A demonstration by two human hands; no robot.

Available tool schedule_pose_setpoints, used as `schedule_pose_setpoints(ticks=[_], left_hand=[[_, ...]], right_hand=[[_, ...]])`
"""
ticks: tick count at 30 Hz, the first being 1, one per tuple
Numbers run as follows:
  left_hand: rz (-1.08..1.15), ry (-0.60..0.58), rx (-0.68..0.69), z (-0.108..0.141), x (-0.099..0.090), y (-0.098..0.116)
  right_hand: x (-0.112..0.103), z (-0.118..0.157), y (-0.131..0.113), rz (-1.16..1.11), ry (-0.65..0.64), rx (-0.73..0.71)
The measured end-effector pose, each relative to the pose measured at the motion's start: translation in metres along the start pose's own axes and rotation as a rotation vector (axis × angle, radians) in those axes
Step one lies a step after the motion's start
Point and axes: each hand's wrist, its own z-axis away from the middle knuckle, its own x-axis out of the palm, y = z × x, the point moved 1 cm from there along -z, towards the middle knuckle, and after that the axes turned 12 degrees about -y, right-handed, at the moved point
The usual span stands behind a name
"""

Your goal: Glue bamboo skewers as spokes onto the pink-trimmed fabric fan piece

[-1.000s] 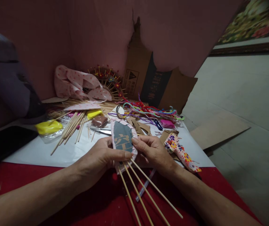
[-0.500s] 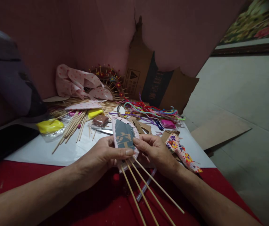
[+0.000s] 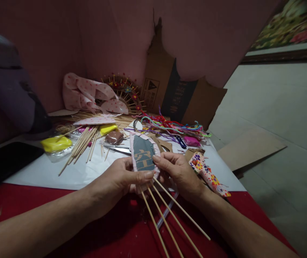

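Observation:
A cardboard piece (image 3: 143, 154) with a dark printed face and pink fabric folded round its edge is held upright at the middle of the view. Several thin wooden sticks (image 3: 169, 211) fan out below it toward the lower right. My left hand (image 3: 121, 177) grips the lower left part, its thumb pressed across the base near the sticks. On the right edge my right hand (image 3: 175, 173) pinches the piece between thumb and fingers. Behind the sticks lies a translucent glue stick (image 3: 166, 213) on the red cloth (image 3: 110, 233).
Behind the hands are scissors (image 3: 119, 148), wooden sticks (image 3: 82, 145), yellow clay packs (image 3: 56, 144), a brown pack (image 3: 114, 137) and coloured pipe cleaners (image 3: 169, 125). Floral fabric (image 3: 209, 177) lies right; a black object (image 3: 10, 163) lies left. Torn cardboard (image 3: 156, 86) leans against the wall.
The cardboard piece and its sticks have shifted slightly to the right and tilted a little. Both hands keep their hold.

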Motion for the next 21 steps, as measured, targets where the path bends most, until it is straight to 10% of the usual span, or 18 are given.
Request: schedule_pose_setpoints(ticks=[21], left_hand=[[-0.06, 0.058, 0.006, -0.0023, -0.0036, -0.0043]], right_hand=[[0.0014, 0.0003, -0.0001, 0.027, -0.015, -0.027]])
